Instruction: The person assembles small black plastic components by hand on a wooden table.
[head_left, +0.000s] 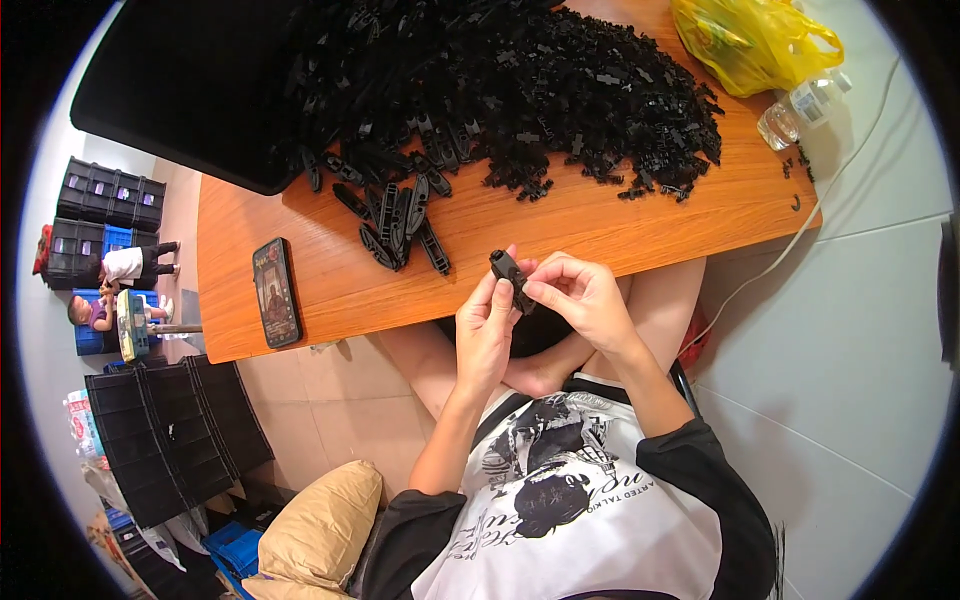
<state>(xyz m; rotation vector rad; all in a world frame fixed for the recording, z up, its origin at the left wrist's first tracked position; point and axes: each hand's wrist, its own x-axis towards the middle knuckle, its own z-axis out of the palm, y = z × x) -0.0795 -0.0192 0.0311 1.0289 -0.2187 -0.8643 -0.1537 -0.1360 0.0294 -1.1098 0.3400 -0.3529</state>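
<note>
Plastic part (506, 268), black and narrow, sits between the two hands, tilted, its upper end poking out above the left thumb and its lower end reaching the right fingertips. From this view it overlaps the near edge of the table, above the person's lap.

The wooden table (600, 225) is orange-brown. On it lies a wide heap of small black pieces (610, 95), with a looser cluster of longer black pieces (395, 225) toward the near side. A large black bin (190, 90) stands to the left of the heap, and a phone (276, 293) with a lit screen lies near the left edge. At the far right are a yellow plastic bag (750, 50) and a clear bottle (803, 108), with a white cable (848, 170) running down past the corner. Off to the left, two other people are beside stacked black crates (110, 195); a tan sack (320, 525) stands lower down.

The left hand (485, 325) is nearly closed, gripping the part between thumb and fingers. The right hand (580, 292) pinches at the part's lower end with thumb and forefinger, its other fingers loosely curled; whether it also has a smaller piece cannot be told.
</note>
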